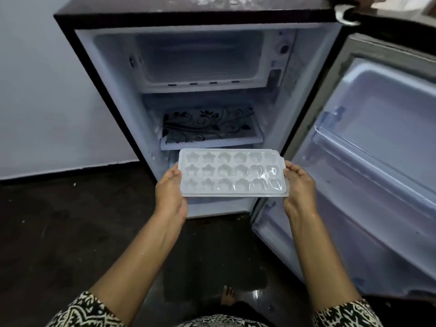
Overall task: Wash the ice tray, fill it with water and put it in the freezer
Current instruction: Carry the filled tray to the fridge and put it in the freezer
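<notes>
Hands [170,193] [299,192] on tray [231,173], dark floor [70,232]

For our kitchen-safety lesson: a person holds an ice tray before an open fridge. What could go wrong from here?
The ice tray, held only at its ends by the left hand and right hand, sits below the freezer compartment; lifting it tilted could spill water. The floor looks wet near a bare foot: a possible slip.

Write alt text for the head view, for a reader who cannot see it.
The left hand and right hand hold a white ice tray by its short ends before an open fridge. Its freezer compartment sits at the top, and the door hangs open on the right.
</notes>
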Available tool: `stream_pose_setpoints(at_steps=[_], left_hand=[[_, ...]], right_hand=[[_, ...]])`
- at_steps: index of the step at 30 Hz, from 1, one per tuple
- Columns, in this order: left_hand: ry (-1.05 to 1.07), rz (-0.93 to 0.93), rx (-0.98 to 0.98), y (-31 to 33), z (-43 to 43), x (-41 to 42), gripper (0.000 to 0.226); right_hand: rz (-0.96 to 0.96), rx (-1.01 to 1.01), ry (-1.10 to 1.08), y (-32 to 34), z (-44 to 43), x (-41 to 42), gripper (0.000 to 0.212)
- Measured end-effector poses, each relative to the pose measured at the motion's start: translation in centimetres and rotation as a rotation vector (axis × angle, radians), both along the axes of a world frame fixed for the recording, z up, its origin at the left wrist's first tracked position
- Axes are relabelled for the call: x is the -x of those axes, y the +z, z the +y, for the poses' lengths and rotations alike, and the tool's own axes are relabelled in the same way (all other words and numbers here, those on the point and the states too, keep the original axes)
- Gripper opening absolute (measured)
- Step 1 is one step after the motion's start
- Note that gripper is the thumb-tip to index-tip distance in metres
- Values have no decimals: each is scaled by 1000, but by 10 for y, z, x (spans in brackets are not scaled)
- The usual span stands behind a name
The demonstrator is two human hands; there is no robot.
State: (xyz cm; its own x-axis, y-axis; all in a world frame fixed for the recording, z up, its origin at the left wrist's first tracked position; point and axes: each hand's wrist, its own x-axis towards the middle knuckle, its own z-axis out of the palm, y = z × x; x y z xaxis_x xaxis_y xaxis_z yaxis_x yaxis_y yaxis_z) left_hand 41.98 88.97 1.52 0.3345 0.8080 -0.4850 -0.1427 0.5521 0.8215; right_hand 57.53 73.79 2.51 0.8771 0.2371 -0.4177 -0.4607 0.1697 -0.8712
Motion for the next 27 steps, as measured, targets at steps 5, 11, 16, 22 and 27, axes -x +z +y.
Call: stream_pose_setpoints(at_steps=[5,11,16,22,27], left_hand=[[73,-42,0,5,20,-24,32],[124,-70,-6,21,55,-56,26],[123,-49,-37,31,100,-83,29],[80,-55,-51,36,161,-115,26],[106,-28,-83,41,201,-132,20]], right_hand=[[-30,4,90,7,28,-36,23],[-39,-47,170,23,68,-77,25],[-104,-38,220,30,110,-110,28],[-131,-32,268,32,161,-145,24],[-147,-40,261,34,203,-164,31]])
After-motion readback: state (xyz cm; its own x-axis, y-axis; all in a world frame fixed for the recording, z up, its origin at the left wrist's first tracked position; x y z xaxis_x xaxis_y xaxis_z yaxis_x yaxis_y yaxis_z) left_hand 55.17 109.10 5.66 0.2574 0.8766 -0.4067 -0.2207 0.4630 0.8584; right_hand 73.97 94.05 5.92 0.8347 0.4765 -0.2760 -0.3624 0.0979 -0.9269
